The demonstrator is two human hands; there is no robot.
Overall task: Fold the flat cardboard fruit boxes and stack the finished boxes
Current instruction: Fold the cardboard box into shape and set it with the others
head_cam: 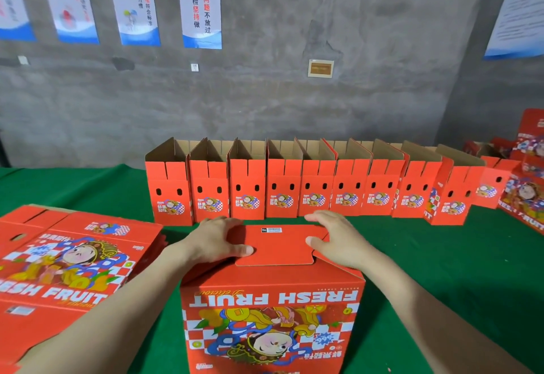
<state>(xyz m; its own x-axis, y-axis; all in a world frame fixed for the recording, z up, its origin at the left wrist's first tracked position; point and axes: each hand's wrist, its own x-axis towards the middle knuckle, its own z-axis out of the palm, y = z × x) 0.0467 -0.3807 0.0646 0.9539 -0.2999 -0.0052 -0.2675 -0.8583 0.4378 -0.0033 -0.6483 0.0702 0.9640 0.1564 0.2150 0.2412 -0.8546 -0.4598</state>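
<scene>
Base flap of inverted box pressed between left hand and right hand, fingers extended, nothing gripped. Base-locking judged underway; tab seating, then upturning needed.

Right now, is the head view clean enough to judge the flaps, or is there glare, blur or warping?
Head view: soft even light, no glare on the box; left hand and right hand are sharp on its top flap; wide-angle bend curves the row of folded boxes; the far-left posters are smeared.
</scene>
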